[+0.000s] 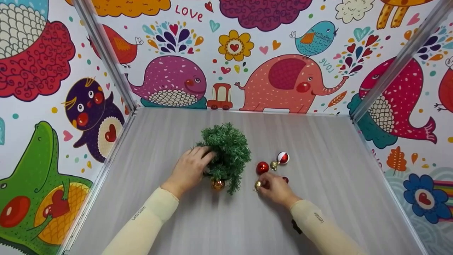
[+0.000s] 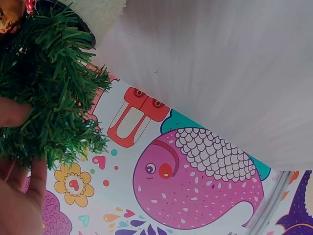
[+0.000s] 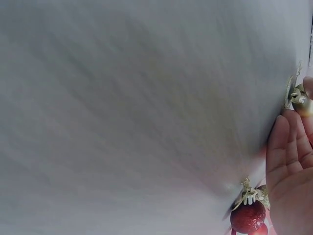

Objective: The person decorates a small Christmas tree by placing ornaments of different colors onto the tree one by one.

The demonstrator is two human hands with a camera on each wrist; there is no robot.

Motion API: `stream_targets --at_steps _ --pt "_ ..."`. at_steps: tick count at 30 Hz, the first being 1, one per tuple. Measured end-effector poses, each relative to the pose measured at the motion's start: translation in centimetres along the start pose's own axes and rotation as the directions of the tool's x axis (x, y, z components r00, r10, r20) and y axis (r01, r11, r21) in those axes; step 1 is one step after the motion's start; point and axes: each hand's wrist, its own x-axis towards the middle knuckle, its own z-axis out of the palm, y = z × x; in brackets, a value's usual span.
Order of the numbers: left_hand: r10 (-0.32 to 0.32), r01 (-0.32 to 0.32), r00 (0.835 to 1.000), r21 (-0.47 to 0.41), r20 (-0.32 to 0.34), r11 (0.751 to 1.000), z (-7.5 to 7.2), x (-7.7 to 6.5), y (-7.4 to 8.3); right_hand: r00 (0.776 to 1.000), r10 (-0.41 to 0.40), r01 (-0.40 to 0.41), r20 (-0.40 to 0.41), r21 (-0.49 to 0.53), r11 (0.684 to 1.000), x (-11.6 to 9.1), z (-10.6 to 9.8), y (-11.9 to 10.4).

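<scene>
A small green artificial Christmas tree (image 1: 230,145) is near the middle of the table. My left hand (image 1: 191,166) grips it from the left; in the left wrist view the thumb (image 2: 13,112) and fingers lie on either side of the green branches. A shiny copper-gold bauble (image 1: 217,184) hangs at the tree's near side. To the right of the tree, my right hand (image 1: 277,189) pinches a small gold bauble (image 1: 258,184) low at the tabletop. Its gold loop shows in the right wrist view. A dark red bauble (image 1: 285,180) is partly hidden behind that hand.
Just beyond the right hand lie a shiny red bauble (image 1: 262,167), a small gold bauble (image 1: 274,165) and a red-and-white bauble (image 1: 283,157). The grey table (image 1: 166,131) is enclosed by printed cartoon walls (image 1: 226,71) at the back and sides, with metal strips (image 1: 385,71) at the corners.
</scene>
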Motion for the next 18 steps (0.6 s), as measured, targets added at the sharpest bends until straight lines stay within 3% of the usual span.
stream_targets --at_steps 10,18 --pt "0.005 -0.005 1.0 -0.007 -0.009 1.0 -0.08 -0.01 0.04 0.998 0.041 -0.04 0.039 -0.015 0.999 0.17 -0.1 -0.01" --pt "0.006 -0.006 1.0 -0.008 -0.011 1.0 -0.11 0.08 0.06 0.999 0.041 -0.041 0.023 0.002 0.999 0.21 -0.69 -0.5"
